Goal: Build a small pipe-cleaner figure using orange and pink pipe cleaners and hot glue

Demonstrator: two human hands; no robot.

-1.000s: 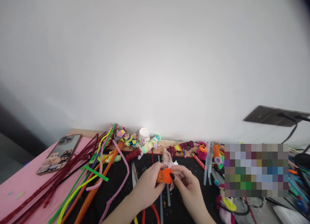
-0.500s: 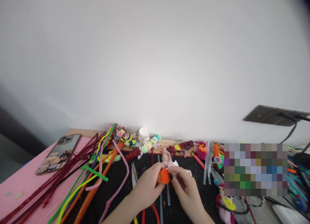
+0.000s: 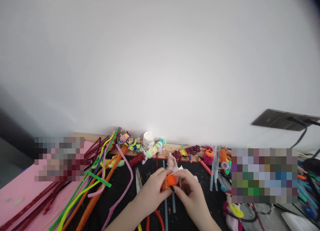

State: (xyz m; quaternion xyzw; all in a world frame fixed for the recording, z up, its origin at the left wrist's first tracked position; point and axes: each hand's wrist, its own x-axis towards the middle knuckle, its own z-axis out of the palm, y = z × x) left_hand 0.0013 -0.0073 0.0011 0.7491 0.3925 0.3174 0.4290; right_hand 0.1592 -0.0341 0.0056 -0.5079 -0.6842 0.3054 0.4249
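My left hand [image 3: 153, 187] is closed around an orange roll [image 3: 172, 180] that looks like coiled pipe cleaner, its bright round end facing right. At that end, the bent fingers of my right hand [image 3: 192, 191] pinch the rim, thumb below and forefinger above. Behind the hands stands a pale pink glue-gun-like shape [image 3: 172, 161], partly hidden. Scissors [image 3: 138, 182] lie to the left of my left hand, their handles covered by the wrist. Red curved handles [image 3: 158, 219] show under my forearms, and clear sticks [image 3: 174, 204] lie between the hands.
Red, green, yellow, orange and pink pipe cleaners [image 3: 100, 191] spread across the left side. A paper cup [image 3: 149, 139] and fuzzy figures [image 3: 131, 141] line the wall. On the right are a red marker [image 3: 205, 165], black cables [image 3: 252, 219] and a wall socket [image 3: 277, 118]. Two areas are blurred out.
My right thumb and fingers have slid slightly down and left along the orange roll's end, and the roll has turned a little. My left hand keeps its grip.
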